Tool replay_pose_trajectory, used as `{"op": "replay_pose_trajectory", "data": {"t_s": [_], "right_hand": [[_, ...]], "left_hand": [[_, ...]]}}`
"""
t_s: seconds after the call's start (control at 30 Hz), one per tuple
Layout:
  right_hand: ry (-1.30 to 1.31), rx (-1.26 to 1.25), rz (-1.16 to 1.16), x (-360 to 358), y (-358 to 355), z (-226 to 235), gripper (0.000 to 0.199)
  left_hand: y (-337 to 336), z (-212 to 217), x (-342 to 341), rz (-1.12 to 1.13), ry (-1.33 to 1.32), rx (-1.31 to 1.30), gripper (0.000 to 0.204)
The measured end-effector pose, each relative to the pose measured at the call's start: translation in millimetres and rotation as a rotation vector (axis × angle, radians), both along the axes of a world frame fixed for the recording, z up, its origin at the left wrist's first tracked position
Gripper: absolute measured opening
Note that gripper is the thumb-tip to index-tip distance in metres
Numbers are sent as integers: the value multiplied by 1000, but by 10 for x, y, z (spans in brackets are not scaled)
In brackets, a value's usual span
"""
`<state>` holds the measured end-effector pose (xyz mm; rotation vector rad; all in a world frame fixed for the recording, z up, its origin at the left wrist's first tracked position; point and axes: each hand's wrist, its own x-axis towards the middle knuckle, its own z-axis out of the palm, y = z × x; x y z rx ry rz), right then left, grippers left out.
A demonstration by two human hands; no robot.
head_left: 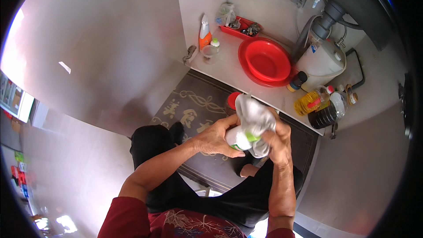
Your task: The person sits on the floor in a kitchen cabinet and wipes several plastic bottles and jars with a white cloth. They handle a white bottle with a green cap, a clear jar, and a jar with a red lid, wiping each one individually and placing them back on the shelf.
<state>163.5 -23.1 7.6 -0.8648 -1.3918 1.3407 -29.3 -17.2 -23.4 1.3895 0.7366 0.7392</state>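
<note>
My left hand [212, 136] is wrapped round the lower part of a small white bottle [237, 140] with green on its label. It is held tilted above my lap. My right hand [279, 142] grips a whitish cloth [254, 115] that is bunched around the bottle's upper end and blurred by motion. The cloth hides the bottle's top, and some right fingers are behind its folds. Just beyond my hands, a jar with a red lid [232, 99] shows partly.
In the open cabinet ahead are nested red basins [268, 61], a red tray [241, 27], an orange-and-white spray bottle [205, 34] and a clear cup [210, 53]. Oil bottles [308, 102] stand right, near a white tank [324, 59]. A dark patterned mat [194, 105] covers the floor.
</note>
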Motion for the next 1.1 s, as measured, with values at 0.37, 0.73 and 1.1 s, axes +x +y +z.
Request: {"op": "replay_pose_trajectory", "data": {"t_s": [0.37,0.73,1.1], "right_hand": [[-227,71,98,-103,-74,-57,30],[-247,16,-163,-507,-103,-356,43],[34,-506,45,-552,-185,-423,45]], "left_hand": [[-73,-33,-207,-78,103,-77,67],[40,-192,-91,298,-502,-322,41],[59,-156,-153,514,-537,-167,54]]}}
